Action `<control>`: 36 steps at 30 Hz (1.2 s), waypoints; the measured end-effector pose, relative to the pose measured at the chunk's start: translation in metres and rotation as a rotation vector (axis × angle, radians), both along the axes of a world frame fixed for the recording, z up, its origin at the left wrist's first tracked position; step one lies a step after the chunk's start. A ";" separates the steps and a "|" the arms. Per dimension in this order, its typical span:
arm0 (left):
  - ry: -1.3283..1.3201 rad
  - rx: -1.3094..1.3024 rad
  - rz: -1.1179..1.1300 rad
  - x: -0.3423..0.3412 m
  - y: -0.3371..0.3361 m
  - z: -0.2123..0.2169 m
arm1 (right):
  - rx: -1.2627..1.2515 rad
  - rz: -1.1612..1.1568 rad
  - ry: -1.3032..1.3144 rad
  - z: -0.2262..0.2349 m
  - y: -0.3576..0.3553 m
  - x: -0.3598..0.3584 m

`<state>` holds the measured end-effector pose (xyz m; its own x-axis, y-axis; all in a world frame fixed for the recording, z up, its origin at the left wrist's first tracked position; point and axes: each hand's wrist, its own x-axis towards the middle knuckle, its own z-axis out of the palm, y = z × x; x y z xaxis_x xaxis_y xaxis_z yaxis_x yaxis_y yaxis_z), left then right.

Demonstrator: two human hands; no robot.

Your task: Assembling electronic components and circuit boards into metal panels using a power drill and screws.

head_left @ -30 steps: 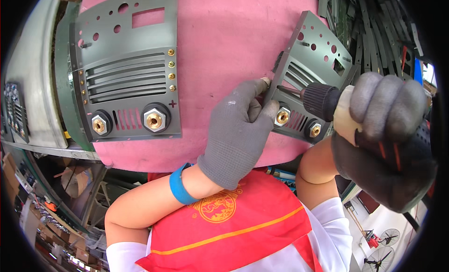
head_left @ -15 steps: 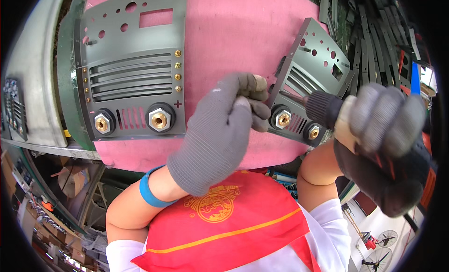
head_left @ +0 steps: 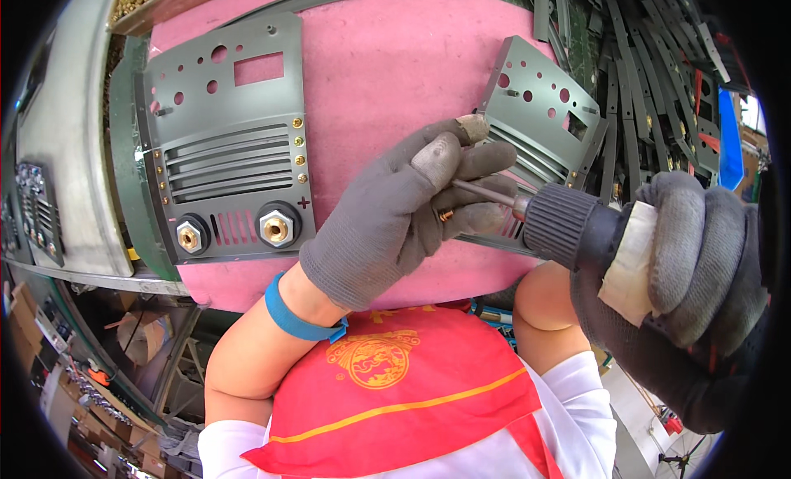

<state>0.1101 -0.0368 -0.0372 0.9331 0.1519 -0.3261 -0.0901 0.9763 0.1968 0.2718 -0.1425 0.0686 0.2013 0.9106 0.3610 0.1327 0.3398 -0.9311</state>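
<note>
My right hand (head_left: 700,260), in a grey glove, grips a power screwdriver (head_left: 564,223) with a black ribbed collar. Its thin bit (head_left: 484,190) points left, and the tip meets the thumb and fingers of my left hand (head_left: 387,199). That gloved hand is turned partly palm up with its fingers curled, and a small brass screw (head_left: 446,216) shows within them. Behind both hands lies a tilted grey metal panel (head_left: 540,108), its lower part largely covered by them. At left lies a second grey panel (head_left: 222,96) with vents, brass screws along its sides and two brass-centred sockets.
A pink mat (head_left: 387,67) covers the work surface under the panels. Dark metal strips (head_left: 638,91) pile up at the far right. A green-edged rail and a pale metal surface (head_left: 86,133) stand at left, with another panel (head_left: 37,211) beyond.
The bit has left the tilted panel's vents and now reaches my left hand. My left hand has turned its palm more upward, showing a screw. The whole view has shifted slightly.
</note>
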 end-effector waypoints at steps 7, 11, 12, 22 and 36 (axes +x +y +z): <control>-0.122 -0.224 0.077 -0.002 -0.004 -0.007 | 0.068 -0.039 0.009 -0.004 0.002 -0.002; -0.093 -0.214 0.058 -0.004 -0.004 -0.001 | 0.107 -0.063 0.013 -0.001 -0.007 0.001; -0.047 -0.207 0.049 -0.004 -0.004 0.002 | 0.119 -0.069 0.014 0.002 -0.013 -0.004; 0.090 -0.036 -0.008 -0.009 -0.001 0.018 | 0.198 -0.150 0.022 0.005 -0.033 -0.002; 0.532 1.026 -0.128 0.012 -0.022 -0.001 | 0.296 -0.222 0.178 -0.026 0.013 0.011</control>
<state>0.1222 -0.0584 -0.0384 0.7431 0.4862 -0.4597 0.3293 0.3323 0.8838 0.2831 -0.1292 0.0424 0.4640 0.6999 0.5430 0.0782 0.5782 -0.8121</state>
